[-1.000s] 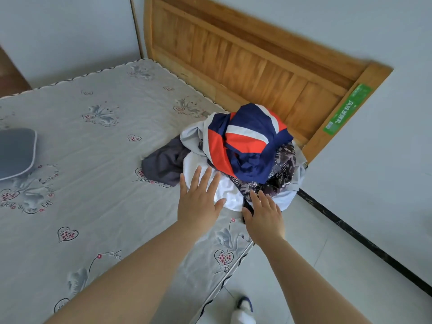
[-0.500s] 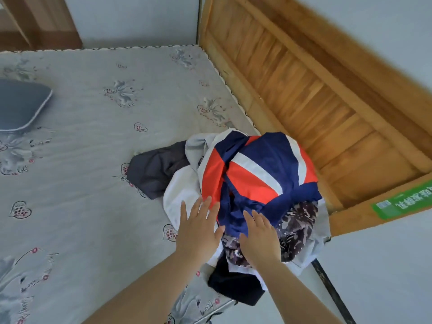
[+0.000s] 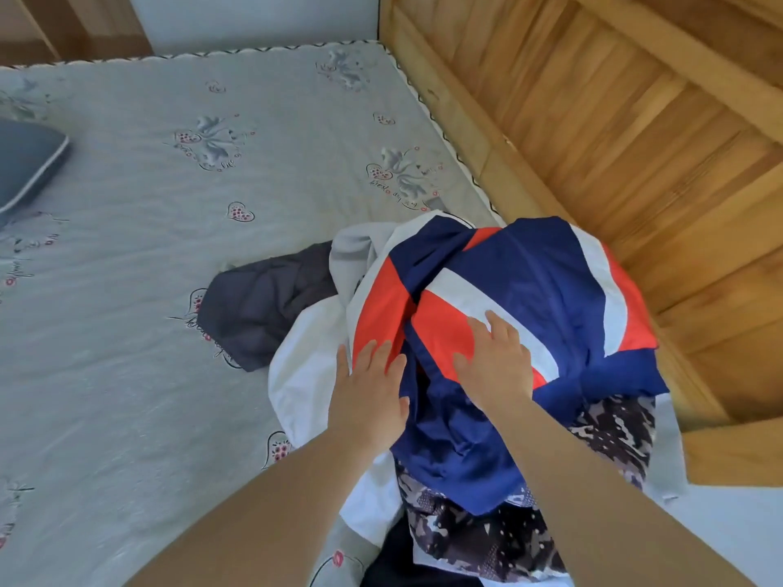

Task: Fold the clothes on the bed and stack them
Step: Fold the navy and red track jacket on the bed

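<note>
While I look down past both forearms, the grey mattress (image 3: 148,290) with its heart and flower print fills everything to the left of my left hand (image 3: 370,394). Beyond and to the right of my right hand (image 3: 493,366) rises the wooden headboard (image 3: 614,141), hemming the heap into the bed's corner. The pile of clothes (image 3: 487,374) lies directly under both hands. On top is a navy, red and white striped garment (image 3: 529,298); my right hand lies flat on it, fingers spread and straight. My left hand rests at that garment's left edge, over a white garment (image 3: 305,374), fingers extended and slightly apart. A camouflage-print piece (image 3: 610,425) sits below my right wrist. A dark grey garment (image 3: 262,307) pokes out beyond my left hand. A blue-grey pillow (image 3: 25,163) lies far left.
</note>
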